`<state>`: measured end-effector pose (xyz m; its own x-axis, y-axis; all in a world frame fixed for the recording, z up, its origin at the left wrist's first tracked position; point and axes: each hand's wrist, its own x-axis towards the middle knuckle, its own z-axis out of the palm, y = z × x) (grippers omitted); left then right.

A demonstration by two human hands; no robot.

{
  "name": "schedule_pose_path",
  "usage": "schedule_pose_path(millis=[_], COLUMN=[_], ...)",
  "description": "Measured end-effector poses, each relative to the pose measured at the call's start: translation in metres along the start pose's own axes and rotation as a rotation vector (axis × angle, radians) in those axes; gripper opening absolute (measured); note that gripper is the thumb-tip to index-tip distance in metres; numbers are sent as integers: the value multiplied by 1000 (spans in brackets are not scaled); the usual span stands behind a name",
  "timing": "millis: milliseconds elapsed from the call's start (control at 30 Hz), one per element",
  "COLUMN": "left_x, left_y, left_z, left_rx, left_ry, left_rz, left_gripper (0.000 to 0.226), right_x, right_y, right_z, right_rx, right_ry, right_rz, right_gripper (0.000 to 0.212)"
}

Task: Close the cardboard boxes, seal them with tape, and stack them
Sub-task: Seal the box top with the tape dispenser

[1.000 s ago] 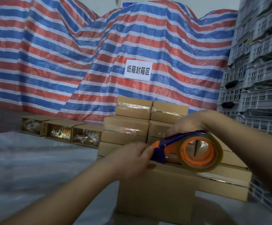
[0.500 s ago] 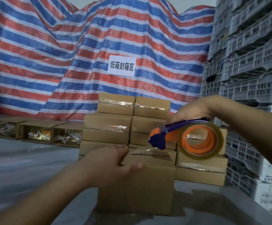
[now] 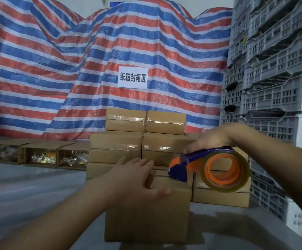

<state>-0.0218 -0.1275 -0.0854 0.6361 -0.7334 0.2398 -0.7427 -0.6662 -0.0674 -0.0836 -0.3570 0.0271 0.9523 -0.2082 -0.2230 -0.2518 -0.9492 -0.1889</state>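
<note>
three open boxes (image 3: 40,156): packets inside | left hand (image 3: 137,179) flat on closed box (image 3: 147,213) | right hand (image 3: 209,139) fingers grasp tape dispenser (image 3: 209,166)

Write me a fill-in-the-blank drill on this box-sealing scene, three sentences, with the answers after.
1. The right hand grips a tape dispenser whose core is ____.
2. The left hand rests on the near ____ box.
3. The tarp behind the sealed boxes has red, white and ____ stripes.

Answers: orange; cardboard; blue
</note>
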Motion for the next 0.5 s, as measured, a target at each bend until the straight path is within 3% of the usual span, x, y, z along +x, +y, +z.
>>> schedule_pose_path(millis=[200, 333, 500], left_x=[13, 10, 5], left_y=[36, 32, 31], left_z=[14, 14, 15], left_rx=[-45, -19, 1], left_ry=[47, 56, 61], left_rz=[85, 96, 77], left_gripper=[89, 86, 92], right_x=[3, 2, -12], right_y=[14, 23, 47], right_z=[7, 8, -17], right_rx=[81, 195, 102], right_ry=[23, -67, -23], right_rz=[-35, -75, -162], right_gripper=[42, 43, 35])
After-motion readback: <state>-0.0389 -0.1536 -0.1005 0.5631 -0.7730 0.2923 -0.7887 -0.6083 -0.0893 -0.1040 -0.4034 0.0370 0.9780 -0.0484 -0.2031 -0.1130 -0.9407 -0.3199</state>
